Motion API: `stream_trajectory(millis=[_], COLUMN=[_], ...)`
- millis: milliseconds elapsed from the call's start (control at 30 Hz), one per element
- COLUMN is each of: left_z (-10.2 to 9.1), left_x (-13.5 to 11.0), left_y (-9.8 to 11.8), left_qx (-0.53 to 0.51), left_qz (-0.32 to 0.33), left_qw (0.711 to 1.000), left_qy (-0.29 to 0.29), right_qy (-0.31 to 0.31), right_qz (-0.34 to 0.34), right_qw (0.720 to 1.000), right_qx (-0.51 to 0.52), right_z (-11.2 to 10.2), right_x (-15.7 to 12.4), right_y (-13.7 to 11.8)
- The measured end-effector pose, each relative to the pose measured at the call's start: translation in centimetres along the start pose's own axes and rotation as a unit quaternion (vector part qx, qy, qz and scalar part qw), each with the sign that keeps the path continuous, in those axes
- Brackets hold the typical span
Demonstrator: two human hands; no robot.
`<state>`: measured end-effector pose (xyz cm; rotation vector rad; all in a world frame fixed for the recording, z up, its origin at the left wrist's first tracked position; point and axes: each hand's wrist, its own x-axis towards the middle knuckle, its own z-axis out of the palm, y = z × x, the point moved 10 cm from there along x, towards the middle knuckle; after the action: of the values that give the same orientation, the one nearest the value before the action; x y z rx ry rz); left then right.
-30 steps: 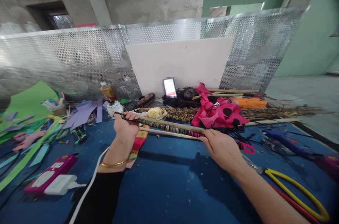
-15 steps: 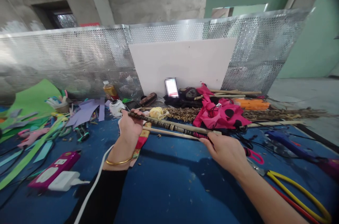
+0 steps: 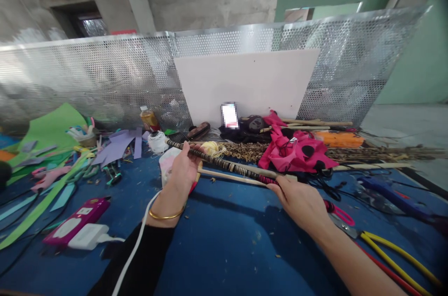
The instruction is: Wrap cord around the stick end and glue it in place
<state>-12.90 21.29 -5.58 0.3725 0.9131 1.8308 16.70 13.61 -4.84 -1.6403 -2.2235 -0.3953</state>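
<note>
A long thin stick (image 3: 224,163) wound with dark, pale and pink cord slants across the front of me above the table. My left hand (image 3: 185,167), a gold bangle at its wrist, is closed loosely around it near the far left part. The tip sticks out beyond those fingers. At the pink-wound end, my right hand (image 3: 299,198) grips the stick with thumb and fingers. A plain pale stick (image 3: 233,177) lies just below and behind the wrapped one. Behind my left hand sit a ball of white cord (image 3: 157,142) and a yellow yarn ball (image 3: 211,147).
Pliers with yellow and red handles (image 3: 395,254) lie at right, near pink-handled scissors (image 3: 341,214). Pink spotted cloth (image 3: 297,151) and dried stalks (image 3: 241,151) line the back. A magenta power strip (image 3: 79,223) with a white plug, and coloured paper (image 3: 114,146), lie left.
My left hand has shifted right along the stick, so more of its left end shows past the fingers. My right hand keeps its grip. The whole view has moved slightly.
</note>
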Motion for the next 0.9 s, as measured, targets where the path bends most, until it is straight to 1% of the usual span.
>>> stream_trajectory(millis=[67, 100, 133, 167, 200, 267, 300, 333, 367, 433, 500, 567, 633, 700, 767, 833, 900], left_z=[0.1, 0.2, 0.3, 0.5, 0.7, 1.4, 1.8, 2.1, 2.5, 3.6, 4.4, 4.8, 4.8, 4.7, 4.8, 4.8, 5.0], left_x=[0.1, 0.1, 0.0, 0.0, -0.1, -0.5, -0.6, -0.5, -0.4, 0.2, 1.1, 2.3, 3.3, 3.7, 3.5, 3.1, 2.8], left_y=[0.3, 0.6, 1.1, 1.6, 2.0, 2.5, 2.5, 2.2, 1.8, 0.9, 0.1, -0.5, -1.1, -1.5, -1.9, -2.4, -3.0], left_qx=[0.023, 0.057, 0.113, 0.186, 0.268, 0.417, 0.468, 0.498, 0.535, 0.606, 0.668, 0.721, 0.765, 0.797, 0.819, 0.833, 0.844], left_qz=[0.02, 0.04, 0.072, 0.112, 0.155, 0.233, 0.257, 0.269, 0.279, 0.287, 0.277, 0.253, 0.221, 0.197, 0.191, 0.189, 0.177], left_qw=[0.999, 0.997, 0.991, 0.976, 0.95, 0.878, 0.845, 0.824, 0.797, 0.741, 0.69, 0.644, 0.605, 0.571, 0.542, 0.519, 0.506], left_qy=[-0.008, -0.015, -0.021, -0.025, -0.027, -0.023, -0.021, -0.022, -0.026, -0.035, -0.037, -0.029, -0.021, -0.017, -0.015, -0.015, -0.028], right_qy=[0.006, 0.013, 0.022, 0.033, 0.047, 0.076, 0.087, 0.095, 0.098, 0.093, 0.082, 0.073, 0.069, 0.068, 0.065, 0.062, 0.063], right_qz=[0.012, 0.025, 0.044, 0.07, 0.102, 0.167, 0.192, 0.212, 0.225, 0.24, 0.244, 0.237, 0.224, 0.213, 0.211, 0.215, 0.216], right_qw=[1.0, 0.999, 0.998, 0.996, 0.992, 0.977, 0.966, 0.955, 0.943, 0.924, 0.919, 0.926, 0.936, 0.943, 0.943, 0.941, 0.94], right_qx=[0.01, 0.018, 0.028, 0.041, 0.058, 0.111, 0.147, 0.187, 0.225, 0.282, 0.299, 0.285, 0.262, 0.249, 0.249, 0.254, 0.255], right_z=[-0.3, -0.5, -0.8, -1.2, -1.6, -2.4, -2.6, -2.7, -2.7, -2.4, -2.3, -2.3, -2.5, -2.7, -2.6, -2.6, -2.7], right_x=[-0.1, -0.1, -0.1, -0.2, -0.3, -0.6, -0.8, -1.0, -1.1, -1.1, -1.1, -1.0, -0.9, -0.8, -0.9, -1.1, -1.2], right_y=[0.2, 0.5, 1.0, 1.6, 2.4, 4.3, 5.1, 5.7, 6.2, 6.7, 6.7, 6.4, 6.0, 5.6, 5.4, 5.4, 5.3])
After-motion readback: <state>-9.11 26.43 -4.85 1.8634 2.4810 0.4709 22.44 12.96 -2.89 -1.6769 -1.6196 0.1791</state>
